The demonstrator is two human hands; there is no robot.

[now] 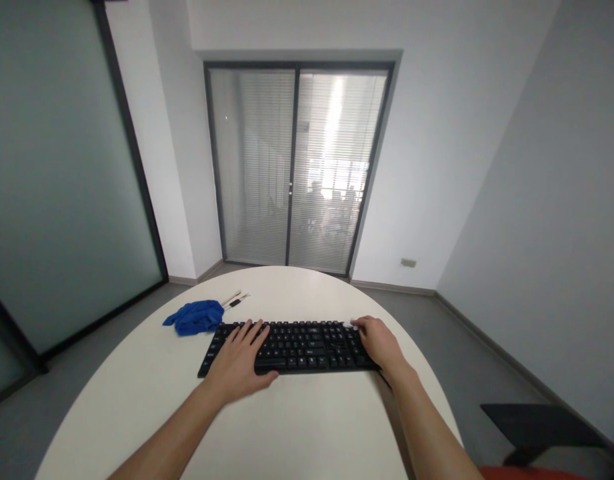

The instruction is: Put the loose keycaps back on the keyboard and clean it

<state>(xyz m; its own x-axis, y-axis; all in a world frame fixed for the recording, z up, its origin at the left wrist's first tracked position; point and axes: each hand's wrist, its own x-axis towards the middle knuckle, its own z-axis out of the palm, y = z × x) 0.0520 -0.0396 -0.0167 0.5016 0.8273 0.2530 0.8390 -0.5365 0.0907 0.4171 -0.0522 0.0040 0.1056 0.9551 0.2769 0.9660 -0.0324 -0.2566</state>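
Note:
A black keyboard [311, 347] lies flat on the round white table [287, 427]. My left hand [241, 367] rests on its left end, palm down, with the fingers stretched over the keys and the thumb off the front edge. Over the number pad at the right end, my right hand [381, 343] is closed, thumb and fingers pinched on a small white wad [348, 325]. The wad touches or hovers just above the keyboard's top right keys; its material is too small to tell. Beneath my right wrist, a dark cable [385, 380] shows.
A crumpled blue cloth [197, 317] lies beyond the keyboard's left corner. Thin sticks, one with a black part [235, 303], lie beside it. A dark chair armrest [541, 425] stands at the lower right. Glass doors with blinds [257, 167] are behind the table.

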